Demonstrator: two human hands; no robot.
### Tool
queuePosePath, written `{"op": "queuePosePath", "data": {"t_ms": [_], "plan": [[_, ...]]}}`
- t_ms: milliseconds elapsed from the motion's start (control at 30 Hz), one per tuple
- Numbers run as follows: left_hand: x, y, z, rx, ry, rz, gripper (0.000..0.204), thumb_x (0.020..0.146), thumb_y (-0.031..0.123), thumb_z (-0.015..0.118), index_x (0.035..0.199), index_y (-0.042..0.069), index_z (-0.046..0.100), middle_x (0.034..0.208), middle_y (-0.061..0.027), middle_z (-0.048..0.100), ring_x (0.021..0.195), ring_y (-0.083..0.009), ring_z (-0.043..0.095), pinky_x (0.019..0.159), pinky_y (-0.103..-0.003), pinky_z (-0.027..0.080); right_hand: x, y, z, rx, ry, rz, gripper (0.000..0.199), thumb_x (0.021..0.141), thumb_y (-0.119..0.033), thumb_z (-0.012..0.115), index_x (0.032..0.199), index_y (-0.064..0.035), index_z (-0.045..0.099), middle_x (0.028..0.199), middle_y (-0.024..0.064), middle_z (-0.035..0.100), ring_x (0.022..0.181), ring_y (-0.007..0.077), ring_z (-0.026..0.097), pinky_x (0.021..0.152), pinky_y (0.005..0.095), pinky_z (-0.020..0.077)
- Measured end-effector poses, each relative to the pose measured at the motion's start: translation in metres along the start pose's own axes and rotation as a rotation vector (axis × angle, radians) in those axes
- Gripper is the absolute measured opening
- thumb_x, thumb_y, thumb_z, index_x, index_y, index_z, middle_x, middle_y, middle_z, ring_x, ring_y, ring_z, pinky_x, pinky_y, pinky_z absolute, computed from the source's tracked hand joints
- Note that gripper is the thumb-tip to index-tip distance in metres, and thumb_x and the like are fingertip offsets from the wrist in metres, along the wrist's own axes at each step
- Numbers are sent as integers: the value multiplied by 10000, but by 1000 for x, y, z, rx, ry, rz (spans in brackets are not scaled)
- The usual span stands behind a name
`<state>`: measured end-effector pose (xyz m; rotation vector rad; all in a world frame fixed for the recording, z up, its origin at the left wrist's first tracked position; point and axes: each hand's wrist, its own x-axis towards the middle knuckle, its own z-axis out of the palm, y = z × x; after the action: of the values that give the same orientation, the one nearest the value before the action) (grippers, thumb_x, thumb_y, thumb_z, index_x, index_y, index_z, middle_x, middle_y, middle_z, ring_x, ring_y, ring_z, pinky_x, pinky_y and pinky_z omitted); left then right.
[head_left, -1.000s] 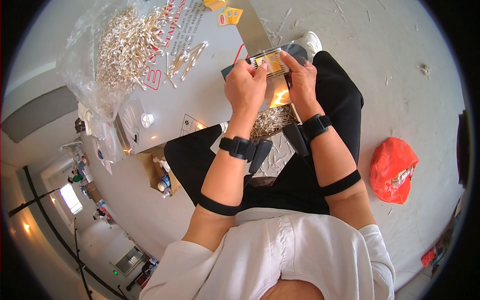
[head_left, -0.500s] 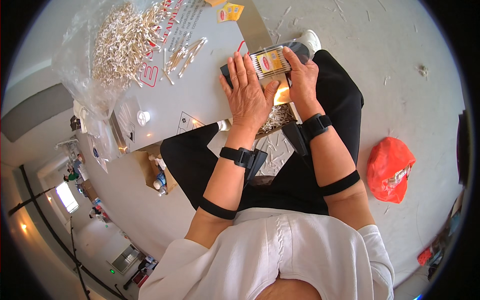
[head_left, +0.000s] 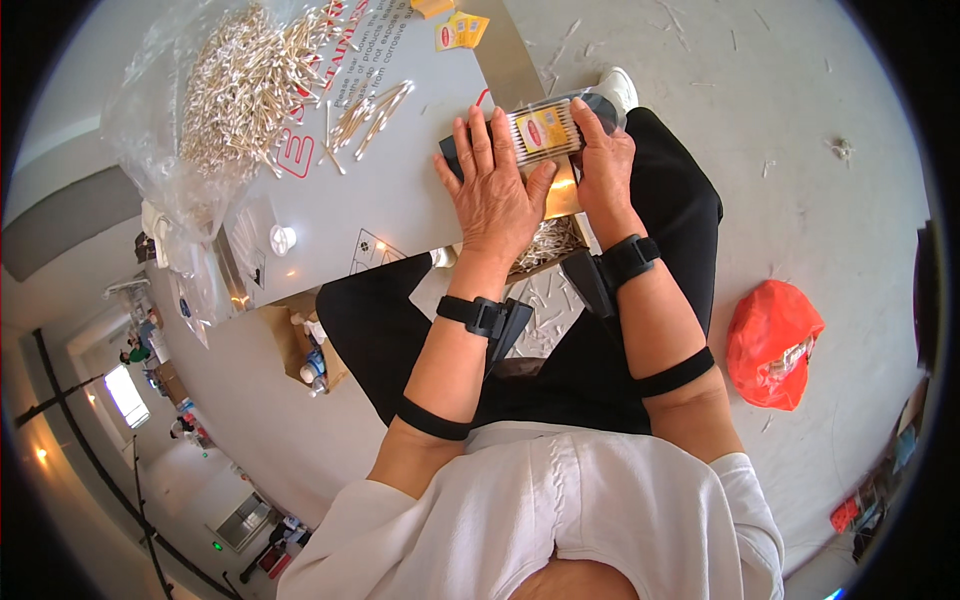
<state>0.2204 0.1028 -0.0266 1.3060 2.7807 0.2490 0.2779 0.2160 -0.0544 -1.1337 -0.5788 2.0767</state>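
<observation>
Pack of cotton swabs (head_left: 543, 133) pinned flat to counter (head_left: 400, 200) edge: left hand (head_left: 492, 195) open on top, right hand (head_left: 600, 160) gripping its end.

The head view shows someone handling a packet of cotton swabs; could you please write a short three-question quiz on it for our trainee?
1. True or false: the left hand lies flat, fingers spread, beside the swab packet.
2. Which hand grips the packet's far end? A) left B) right
3. Fill in: the loose swab heap lies in a clear plastic ____.

Key: 1 true; 2 B; 3 bag.
</observation>
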Motion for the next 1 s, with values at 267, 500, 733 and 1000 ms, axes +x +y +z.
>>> {"op": "queuePosePath", "data": {"t_ms": [267,500,733,1000], "plan": [[-1,0,0,36,3,4,819,956,538,483,1545,49,192,1599,-214,168,1480,-404,129,1129,-656,93,0,-4,0,-42,8,16,204,904,-205,701,895,-3,678,834,32,666,719,109,602,648,270,497],[1,2,-2,11,-21,-11,849,939,558,505,1540,34,213,1606,-200,165,1483,-390,140,1118,-674,99,1,-5,0,-79,-5,-6,206,902,-204,702,906,1,682,827,34,667,712,115,606,650,272,503],[-4,0,-1,-9,20,-4,886,916,571,538,1532,21,216,1600,-215,168,1478,-391,154,1116,-669,115,3,-2,-5,-22,23,37,213,892,-216,718,883,-6,683,805,26,663,670,102,587,617,263,486],[-8,6,0,-3,9,0,884,935,558,511,1532,3,171,1595,-252,128,1476,-424,116,1118,-668,108,-4,-3,-4,-56,17,3,237,896,-253,720,859,-23,679,735,-2,628,588,76,517,533,240,405]]}}
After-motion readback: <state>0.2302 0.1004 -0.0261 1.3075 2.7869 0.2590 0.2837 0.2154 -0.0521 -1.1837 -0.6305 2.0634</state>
